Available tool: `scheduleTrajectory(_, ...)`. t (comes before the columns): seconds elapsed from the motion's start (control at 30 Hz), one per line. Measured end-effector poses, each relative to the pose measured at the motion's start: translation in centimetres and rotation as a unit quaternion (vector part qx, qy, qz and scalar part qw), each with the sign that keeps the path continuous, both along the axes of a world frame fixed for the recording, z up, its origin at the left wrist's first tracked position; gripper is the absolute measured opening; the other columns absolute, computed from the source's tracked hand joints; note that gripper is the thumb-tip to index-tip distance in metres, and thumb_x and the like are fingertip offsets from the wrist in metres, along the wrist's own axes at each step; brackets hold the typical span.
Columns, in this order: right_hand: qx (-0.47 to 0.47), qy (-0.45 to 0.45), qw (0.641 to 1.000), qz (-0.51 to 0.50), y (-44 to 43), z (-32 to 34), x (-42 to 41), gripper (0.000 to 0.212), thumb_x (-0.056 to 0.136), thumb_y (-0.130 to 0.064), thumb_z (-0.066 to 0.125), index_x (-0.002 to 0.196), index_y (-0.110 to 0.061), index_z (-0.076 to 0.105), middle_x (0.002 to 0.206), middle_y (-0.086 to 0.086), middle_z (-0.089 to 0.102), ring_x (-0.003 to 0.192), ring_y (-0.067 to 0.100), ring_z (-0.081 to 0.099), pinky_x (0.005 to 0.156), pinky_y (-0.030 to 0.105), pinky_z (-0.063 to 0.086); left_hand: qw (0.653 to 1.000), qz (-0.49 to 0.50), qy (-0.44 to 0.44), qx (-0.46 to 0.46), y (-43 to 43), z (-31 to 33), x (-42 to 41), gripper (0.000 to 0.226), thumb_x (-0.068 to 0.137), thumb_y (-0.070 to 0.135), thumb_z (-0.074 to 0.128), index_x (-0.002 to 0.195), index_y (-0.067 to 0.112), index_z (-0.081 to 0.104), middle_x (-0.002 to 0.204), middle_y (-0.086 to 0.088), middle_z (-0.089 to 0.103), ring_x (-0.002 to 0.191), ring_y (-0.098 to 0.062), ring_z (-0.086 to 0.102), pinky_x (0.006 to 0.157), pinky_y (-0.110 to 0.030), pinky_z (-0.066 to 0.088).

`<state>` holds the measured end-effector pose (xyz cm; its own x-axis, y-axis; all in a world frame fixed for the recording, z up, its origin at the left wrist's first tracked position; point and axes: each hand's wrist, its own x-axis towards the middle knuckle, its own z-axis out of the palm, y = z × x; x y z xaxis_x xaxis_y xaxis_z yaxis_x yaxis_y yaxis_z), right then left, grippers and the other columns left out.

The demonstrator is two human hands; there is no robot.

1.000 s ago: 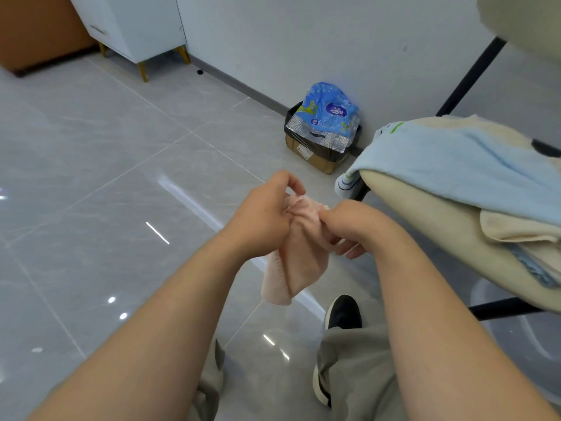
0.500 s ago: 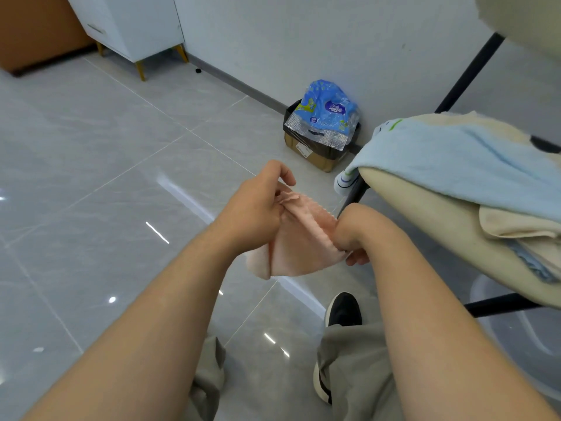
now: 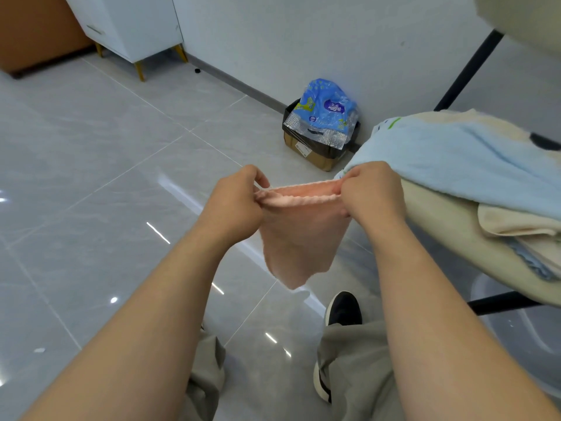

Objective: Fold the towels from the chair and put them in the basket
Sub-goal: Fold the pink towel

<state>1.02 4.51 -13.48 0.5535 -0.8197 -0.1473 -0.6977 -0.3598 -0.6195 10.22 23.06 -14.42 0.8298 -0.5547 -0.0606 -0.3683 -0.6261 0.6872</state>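
In the centre of the view, the left hand (image 3: 233,205) and the right hand (image 3: 372,196) each have a pinching grip on a top corner of the pink towel (image 3: 300,238), which hangs unfolded. At 2 o'clock, the blue towel (image 3: 455,165) and others wait on the chair (image 3: 440,238); most work is left, I judge.

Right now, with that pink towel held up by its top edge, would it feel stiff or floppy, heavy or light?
Probably floppy: the pink towel sags and tapers below the edge stretched between the left hand and right hand. Likely light, since two pinches carry it.
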Motion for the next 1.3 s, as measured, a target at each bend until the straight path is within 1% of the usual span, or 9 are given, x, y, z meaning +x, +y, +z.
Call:
scheduleTrajectory(0.1,-0.005,0.005,1.0,-0.003,0.2,0.1,-0.1,0.046,0.062,-0.023,0.043,0.092,-0.027,0.078,0.085,0.007,0.073,0.081,0.03,0.069,0.078,0.038,0.059,0.999,0.008,0.029,-0.013,-0.2,0.0,0.0,0.031,0.078,-0.003,0.046,0.092,0.024,0.055,0.093,-0.004,0.067,0.076,-0.02,0.065,0.055,-0.031,0.052)
scheduleTrajectory(0.23,-0.042,0.023,0.998,-0.027,-0.5,-0.4,0.0,0.029,0.081,-0.023,0.056,0.102,-0.025,0.077,0.103,0.004,0.072,0.093,0.03,0.066,0.074,0.031,0.051,0.997,-0.066,0.033,-0.034,-0.2,0.7,-0.7,0.027,0.079,0.002,0.048,0.097,0.022,0.047,0.087,-0.007,0.065,0.073,-0.023,0.057,0.057,-0.033,0.045)
scheduleTrajectory(0.3,-0.059,0.038,0.997,-0.038,-0.9,-0.6,-0.1,0.026,0.086,-0.023,0.057,0.105,-0.023,0.075,0.108,0.005,0.071,0.097,0.032,0.065,0.073,0.03,0.045,0.993,-0.099,0.045,-0.056,-0.2,1.2,-1.1,0.028,0.078,0.009,0.051,0.1,0.025,0.051,0.086,-0.003,0.066,0.073,-0.024,0.057,0.06,-0.035,0.047)
scheduleTrajectory(0.6,-0.078,0.075,0.994,-0.029,-1.2,-1.3,0.0,0.027,0.089,-0.023,0.057,0.112,-0.02,0.072,0.114,0.006,0.069,0.101,0.031,0.066,0.073,0.03,0.041,0.992,-0.097,0.069,-0.048,-0.4,1.2,-1.4,0.056,0.072,-0.004,0.045,0.101,0.039,0.066,0.089,0.001,0.068,0.074,-0.023,0.068,0.073,-0.046,0.058)
scheduleTrajectory(0.77,-0.087,0.084,0.993,-0.017,-1.1,-1.3,-0.2,0.031,0.085,-0.02,0.055,0.11,-0.016,0.071,0.111,0.008,0.069,0.099,0.033,0.065,0.072,0.031,0.042,0.989,-0.1,0.089,-0.061,-0.6,1.6,-1.6,0.063,0.077,-0.007,0.046,0.113,0.036,0.073,0.096,0.002,0.071,0.067,-0.009,0.067,0.067,-0.036,0.061)
scheduleTrajectory(0.83,-0.083,0.086,0.993,-0.016,-1.1,-1.3,-0.1,0.031,0.085,-0.02,0.055,0.11,-0.017,0.072,0.112,0.008,0.069,0.1,0.033,0.065,0.073,0.031,0.042,0.988,-0.107,0.099,-0.049,-0.6,1.7,-1.6,0.063,0.078,-0.009,0.044,0.114,0.034,0.074,0.095,0.001,0.073,0.064,-0.013,0.068,0.066,-0.032,0.061)
scheduleTrajectory(0.97,-0.084,0.091,0.992,-0.021,-1.0,-1.3,0.0,0.031,0.086,-0.021,0.054,0.112,-0.019,0.071,0.115,0.007,0.068,0.101,0.032,0.065,0.073,0.031,0.042,0.988,-0.116,0.096,-0.021,-0.5,1.5,-1.5,0.056,0.08,-0.007,0.046,0.107,0.032,0.076,0.088,-0.006,0.073,0.059,-0.016,0.07,0.064,-0.03,0.06)
scheduleTrajectory(1.17,-0.098,0.098,0.99,-0.021,-0.9,-1.2,-0.2,0.029,0.086,-0.02,0.054,0.111,-0.019,0.07,0.114,0.007,0.068,0.101,0.033,0.065,0.073,0.031,0.04,0.994,-0.073,0.082,-0.024,-0.5,1.3,-1.4,0.033,0.088,0.0,0.05,0.087,0.025,0.071,0.08,-0.003,0.069,0.057,-0.014,0.07,0.048,-0.013,0.046)
scheduleTrajectory(1.3,-0.109,0.102,0.988,-0.027,-0.9,-1.2,-0.2,0.029,0.088,-0.021,0.054,0.113,-0.018,0.07,0.116,0.008,0.068,0.103,0.033,0.065,0.073,0.031,0.04,0.996,-0.066,0.063,-0.017,-0.3,1.1,-1.1,0.024,0.082,0.006,0.059,0.086,0.024,0.073,0.073,-0.002,0.071,0.068,-0.015,0.07,0.06,-0.026,0.056)
